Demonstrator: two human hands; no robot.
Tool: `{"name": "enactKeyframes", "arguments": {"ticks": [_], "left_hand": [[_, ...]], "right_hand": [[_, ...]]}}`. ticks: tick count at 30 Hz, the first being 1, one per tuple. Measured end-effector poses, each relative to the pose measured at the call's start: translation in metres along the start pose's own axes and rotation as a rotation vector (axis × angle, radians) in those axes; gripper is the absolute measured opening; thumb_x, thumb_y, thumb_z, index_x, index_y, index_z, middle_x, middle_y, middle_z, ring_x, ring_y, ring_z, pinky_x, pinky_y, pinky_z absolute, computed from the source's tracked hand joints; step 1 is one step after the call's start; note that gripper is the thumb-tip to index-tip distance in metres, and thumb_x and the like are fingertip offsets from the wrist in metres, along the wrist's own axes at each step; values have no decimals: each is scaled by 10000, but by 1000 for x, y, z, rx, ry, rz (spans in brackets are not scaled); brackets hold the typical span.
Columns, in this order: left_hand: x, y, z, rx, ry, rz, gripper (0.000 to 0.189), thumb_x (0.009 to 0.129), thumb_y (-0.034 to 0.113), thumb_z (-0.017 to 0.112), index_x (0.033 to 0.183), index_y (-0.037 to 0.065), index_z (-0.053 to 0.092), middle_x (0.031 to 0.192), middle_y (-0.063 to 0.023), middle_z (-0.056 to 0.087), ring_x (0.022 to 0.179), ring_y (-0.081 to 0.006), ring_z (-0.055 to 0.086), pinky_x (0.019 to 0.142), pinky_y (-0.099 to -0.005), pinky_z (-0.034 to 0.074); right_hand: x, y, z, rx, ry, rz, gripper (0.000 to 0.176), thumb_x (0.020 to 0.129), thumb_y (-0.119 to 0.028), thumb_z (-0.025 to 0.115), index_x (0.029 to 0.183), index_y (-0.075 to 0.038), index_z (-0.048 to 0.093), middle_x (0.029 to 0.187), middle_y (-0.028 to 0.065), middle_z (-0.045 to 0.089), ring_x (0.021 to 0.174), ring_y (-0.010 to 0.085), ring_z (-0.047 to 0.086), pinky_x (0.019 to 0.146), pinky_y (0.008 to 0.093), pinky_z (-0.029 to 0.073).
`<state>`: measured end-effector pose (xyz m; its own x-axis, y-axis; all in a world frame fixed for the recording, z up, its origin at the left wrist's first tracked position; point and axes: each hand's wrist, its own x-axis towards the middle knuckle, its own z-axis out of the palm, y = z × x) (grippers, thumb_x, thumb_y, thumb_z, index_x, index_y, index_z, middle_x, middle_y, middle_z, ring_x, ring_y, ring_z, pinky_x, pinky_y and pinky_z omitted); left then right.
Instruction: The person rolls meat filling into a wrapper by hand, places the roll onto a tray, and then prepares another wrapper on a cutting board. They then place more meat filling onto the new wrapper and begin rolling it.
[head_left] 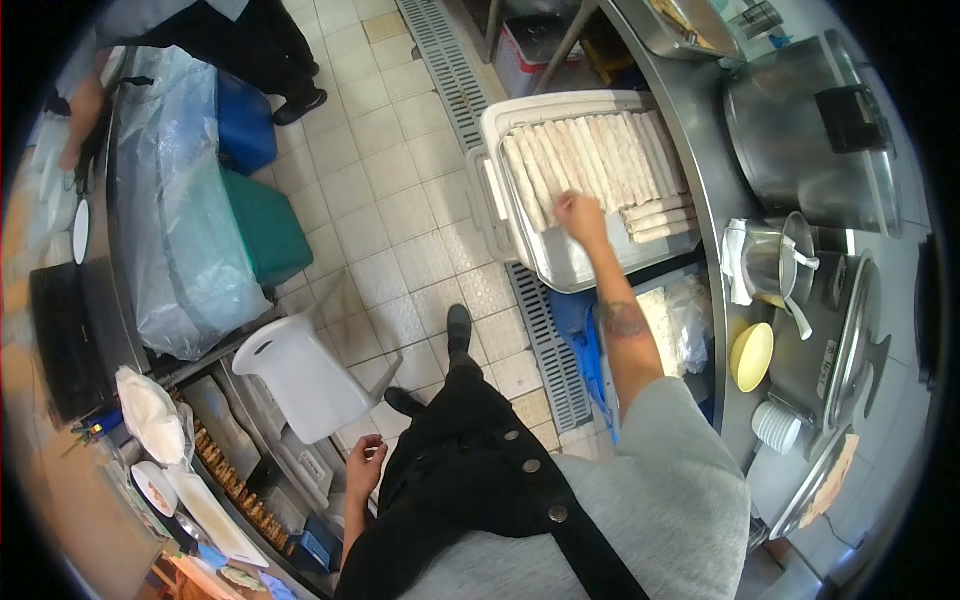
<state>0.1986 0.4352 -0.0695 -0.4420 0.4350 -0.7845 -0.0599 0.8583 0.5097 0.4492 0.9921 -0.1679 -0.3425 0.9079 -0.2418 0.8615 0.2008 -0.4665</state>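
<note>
A large white tray holds a long row of pale, floury rolls side by side, with several shorter ones lying crosswise at its right. My right hand is over the tray at the lower end of the rolls, fingers drawn together; whether anything is between them is hidden. Bare metal-coloured tray bottom shows just below the hand. Down by my left side, beside the black apron, my left hand hangs with its fingers loosely curled and apart, holding nothing.
A white plastic chair stands left of my legs. Behind it are a green bin and a blue bin. Another person in dark trousers stands at the upper left. Along the right counter are a big pot and a yellow bowl.
</note>
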Motion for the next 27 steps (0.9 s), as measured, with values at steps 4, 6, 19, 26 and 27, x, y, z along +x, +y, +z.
{"name": "enactKeyframes", "arguments": {"ticks": [4,6,19,26,27], "left_hand": [[2,4,-5,-9,0,49,287,873,160,665,1117,16,623,1014,-107,675,876,-185,641,770,-313,508],[0,7,-12,85,9,87,308,864,174,677,1120,13,621,1025,-121,676,875,-196,648,768,-314,511],[-59,-162,-61,-115,246,65,316,858,187,680,1107,-1,624,1001,-125,684,831,-218,659,747,-328,509],[-94,-215,-81,-165,539,175,303,850,155,670,1100,-11,628,1026,-169,675,921,-274,665,782,-370,512],[-98,-222,-84,-145,608,219,303,837,148,677,1095,-3,630,1027,-178,665,937,-301,654,802,-383,507]], "right_hand": [[-58,-34,21,-57,32,-146,358,808,-148,602,1160,-201,633,966,175,633,877,366,635,753,452,524],[-61,-47,32,-172,64,-98,483,847,-96,531,1296,-274,554,1074,176,554,926,362,615,765,449,530],[-147,-139,70,-390,-143,-21,241,836,-128,560,1023,-41,685,1120,226,621,962,395,657,814,479,542],[-304,-281,182,-485,-723,-397,342,768,-237,646,1080,-102,684,1113,176,666,1052,350,635,889,454,517],[-325,-310,181,-491,-774,-474,293,787,-214,627,1033,-67,688,1106,188,666,1041,353,641,877,461,520]]}}
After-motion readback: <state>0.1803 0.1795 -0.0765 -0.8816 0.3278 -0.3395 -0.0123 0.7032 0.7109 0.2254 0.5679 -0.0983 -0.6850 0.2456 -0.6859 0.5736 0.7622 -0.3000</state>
